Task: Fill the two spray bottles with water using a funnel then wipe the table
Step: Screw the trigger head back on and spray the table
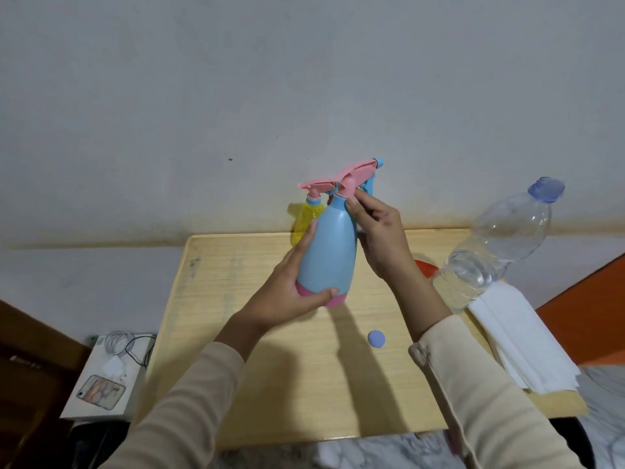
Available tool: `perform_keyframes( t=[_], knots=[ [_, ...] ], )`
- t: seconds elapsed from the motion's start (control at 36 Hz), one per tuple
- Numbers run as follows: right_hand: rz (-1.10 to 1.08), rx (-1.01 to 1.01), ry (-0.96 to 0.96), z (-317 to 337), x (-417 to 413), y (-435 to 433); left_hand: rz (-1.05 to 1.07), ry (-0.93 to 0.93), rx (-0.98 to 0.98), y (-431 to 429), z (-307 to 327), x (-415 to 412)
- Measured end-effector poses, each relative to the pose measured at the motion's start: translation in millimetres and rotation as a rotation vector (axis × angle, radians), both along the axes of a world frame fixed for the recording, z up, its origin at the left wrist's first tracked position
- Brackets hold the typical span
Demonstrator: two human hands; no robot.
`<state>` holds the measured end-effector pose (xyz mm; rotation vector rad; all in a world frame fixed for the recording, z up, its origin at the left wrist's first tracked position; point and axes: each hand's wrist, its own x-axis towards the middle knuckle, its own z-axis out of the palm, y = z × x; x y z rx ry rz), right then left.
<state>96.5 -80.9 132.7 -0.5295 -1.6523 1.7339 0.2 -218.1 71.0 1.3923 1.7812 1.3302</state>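
Note:
I hold a blue spray bottle (329,252) with a pink base and pink spray head above the wooden table (236,333). My left hand (291,289) grips its lower body. My right hand (378,231) pinches the collar of the spray head at the bottle's neck. Behind it, at the table's far edge, stands a yellow spray bottle (304,221) with a pink head, partly hidden. A clear plastic water bottle (493,252) with a blue cap, about a third full, stands at the right. An orange object (424,267), mostly hidden by my right arm, lies beside it.
A stack of white paper tissues (521,340) lies at the table's right edge. A small blue round cap (376,339) rests mid-table. Left of the table, a white box (101,377) carries a phone and cables. A wall runs right behind the table.

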Motion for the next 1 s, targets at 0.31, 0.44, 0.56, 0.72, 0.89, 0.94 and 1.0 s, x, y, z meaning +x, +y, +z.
perform_keyframes(
  t=[0.31,0.44,0.56,0.72,0.89,0.94,1.0],
  knots=[
    [-0.438,0.415,-0.302,-19.0,4.2,-11.3,0.252,0.085,0.047,1.8,-26.2,43.0],
    [-0.324,0.330,-0.411,-20.5,2.1,-0.9,0.337,0.168,0.104,5.2,-29.5,64.9],
    [-0.310,0.216,-0.313,-12.4,-4.6,-0.2,0.410,0.280,0.135,4.0,-32.3,81.6],
    [-0.277,0.172,-0.296,-12.1,-10.4,-8.1,0.546,0.417,0.170,-4.0,-38.7,95.7],
    [-0.238,0.203,-0.271,-17.8,-13.2,-15.7,0.628,0.499,0.162,-17.9,-44.8,97.0],
    [-0.229,0.231,-0.259,-17.3,-15.4,-20.7,0.644,0.489,0.156,-22.7,-48.1,95.7],
    [-0.214,0.239,-0.255,-16.7,-19.6,-24.3,0.653,0.459,0.129,-29.2,-50.4,93.9]
  ],
)
